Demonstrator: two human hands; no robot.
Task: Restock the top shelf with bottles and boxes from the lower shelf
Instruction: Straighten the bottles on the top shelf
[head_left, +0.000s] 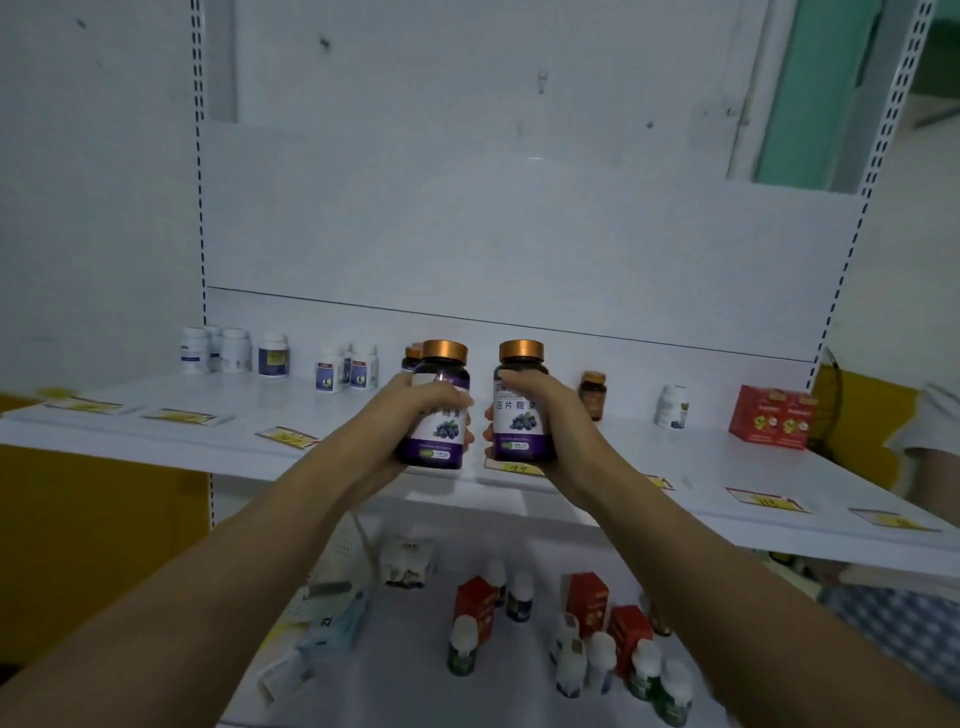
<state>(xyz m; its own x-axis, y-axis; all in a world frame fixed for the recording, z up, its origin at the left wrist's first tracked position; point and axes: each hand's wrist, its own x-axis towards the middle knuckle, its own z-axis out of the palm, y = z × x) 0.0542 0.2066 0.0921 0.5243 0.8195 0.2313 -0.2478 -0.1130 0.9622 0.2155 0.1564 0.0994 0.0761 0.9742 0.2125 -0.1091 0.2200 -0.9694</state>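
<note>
My left hand (415, 415) grips a dark bottle with a copper cap and purple blueberry label (439, 431). My right hand (550, 410) grips a second, matching bottle (519, 415). Both bottles are upright, side by side, held just above the front edge of the white top shelf (234, 415). Behind the left bottle, another copper-capped bottle (412, 357) stands on that shelf. The lower shelf (415, 649) below holds red boxes (587, 603) and several white-capped bottles (600, 660).
On the top shelf stand white bottles (234, 351) at the left, a small amber bottle (593, 395), a white bottle (671, 407) and a red box (771, 415) at the right. Yellow price tags (288, 437) line its front edge. A person's sleeve (930, 436) shows at the right edge.
</note>
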